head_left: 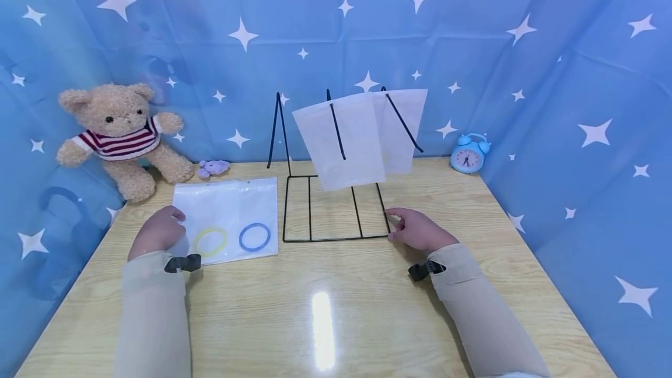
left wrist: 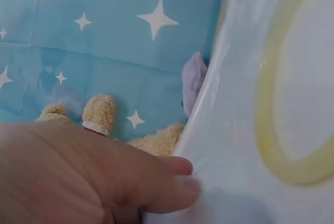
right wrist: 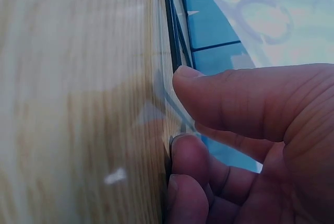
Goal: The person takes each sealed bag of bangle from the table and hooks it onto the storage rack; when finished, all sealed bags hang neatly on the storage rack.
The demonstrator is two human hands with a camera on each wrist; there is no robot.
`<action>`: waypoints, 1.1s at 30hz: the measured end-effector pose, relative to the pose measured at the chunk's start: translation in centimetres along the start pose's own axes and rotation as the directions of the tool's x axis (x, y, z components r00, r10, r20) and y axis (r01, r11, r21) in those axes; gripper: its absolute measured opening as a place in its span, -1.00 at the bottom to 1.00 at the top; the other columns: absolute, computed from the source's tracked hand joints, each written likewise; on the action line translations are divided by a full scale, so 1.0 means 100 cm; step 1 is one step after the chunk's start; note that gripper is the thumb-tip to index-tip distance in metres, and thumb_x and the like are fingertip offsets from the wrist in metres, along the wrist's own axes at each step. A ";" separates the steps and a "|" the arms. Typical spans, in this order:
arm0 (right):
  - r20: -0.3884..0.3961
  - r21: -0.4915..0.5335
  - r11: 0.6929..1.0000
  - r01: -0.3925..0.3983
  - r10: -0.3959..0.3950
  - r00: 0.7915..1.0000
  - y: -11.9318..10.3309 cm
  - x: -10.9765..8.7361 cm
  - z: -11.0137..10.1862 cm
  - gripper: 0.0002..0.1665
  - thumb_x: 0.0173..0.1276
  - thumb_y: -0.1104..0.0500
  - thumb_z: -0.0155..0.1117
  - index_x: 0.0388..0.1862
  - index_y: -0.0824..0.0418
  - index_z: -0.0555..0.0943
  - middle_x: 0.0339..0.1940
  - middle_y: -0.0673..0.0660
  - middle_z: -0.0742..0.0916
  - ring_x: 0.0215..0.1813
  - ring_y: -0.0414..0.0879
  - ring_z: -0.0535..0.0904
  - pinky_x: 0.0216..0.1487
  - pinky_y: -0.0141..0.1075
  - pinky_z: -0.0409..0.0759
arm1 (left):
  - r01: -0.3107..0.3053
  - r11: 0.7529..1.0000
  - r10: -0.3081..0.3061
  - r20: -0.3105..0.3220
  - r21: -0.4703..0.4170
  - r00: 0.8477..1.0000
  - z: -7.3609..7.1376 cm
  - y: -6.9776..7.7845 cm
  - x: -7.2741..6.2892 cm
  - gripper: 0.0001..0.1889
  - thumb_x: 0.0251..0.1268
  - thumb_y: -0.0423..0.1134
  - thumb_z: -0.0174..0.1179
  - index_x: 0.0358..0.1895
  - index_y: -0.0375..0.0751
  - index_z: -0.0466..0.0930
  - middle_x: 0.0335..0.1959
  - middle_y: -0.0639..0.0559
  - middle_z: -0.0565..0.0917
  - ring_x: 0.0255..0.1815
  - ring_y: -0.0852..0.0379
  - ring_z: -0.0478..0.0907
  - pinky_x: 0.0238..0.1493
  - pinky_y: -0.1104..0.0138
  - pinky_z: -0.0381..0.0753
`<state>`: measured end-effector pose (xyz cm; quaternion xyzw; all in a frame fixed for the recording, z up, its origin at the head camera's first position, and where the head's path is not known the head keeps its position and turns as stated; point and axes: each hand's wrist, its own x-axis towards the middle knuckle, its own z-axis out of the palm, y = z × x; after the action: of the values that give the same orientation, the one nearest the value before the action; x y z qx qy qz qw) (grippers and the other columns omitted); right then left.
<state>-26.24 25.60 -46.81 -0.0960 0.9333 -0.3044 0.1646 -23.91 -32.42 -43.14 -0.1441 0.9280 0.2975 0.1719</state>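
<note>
My left hand [head_left: 159,230] pinches the left edge of a clear-white plastic bag [head_left: 231,206] at the table's left. Toward the front of the bagging show a yellow ring [head_left: 196,242] and a blue ring [head_left: 241,238]; the yellow ring [left wrist: 265,98] looms large in the left wrist view. At centre stands a black wire rack [head_left: 336,240] with three slanting prongs. Two white bags, one in front [head_left: 357,144] and one behind it [head_left: 406,127], hang from its middle and right prongs. My right hand [head_left: 420,230] holds the rack's base at its front right corner, thumb and fingers at the wire.
A teddy bear [head_left: 118,118] in a striped shirt sits at the back left, beside a small purple toy [head_left: 212,168]. A blue alarm clock [head_left: 468,156] stands at the back right. Blue star-patterned cloth [head_left: 304,16] encloses the wooden table [head_left: 252,319].
</note>
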 end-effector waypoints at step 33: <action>0.007 0.017 1.000 -0.007 0.007 1.000 0.000 -0.002 -0.001 -0.19 0.47 0.14 0.41 0.64 0.14 0.36 -0.29 0.13 0.63 -0.34 0.00 0.50 -0.35 -0.18 0.48 | -0.469 0.709 0.389 -0.262 -0.527 0.883 -0.004 0.019 -0.020 -0.59 0.69 -0.33 -0.03 0.45 -0.09 0.58 0.42 0.30 0.52 0.65 0.06 0.16 0.59 0.25 0.25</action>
<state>-26.12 25.69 -46.68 -0.0925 0.9304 -0.3115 0.1694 -22.90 -30.88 -41.11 0.0117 0.8105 0.5854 -0.0156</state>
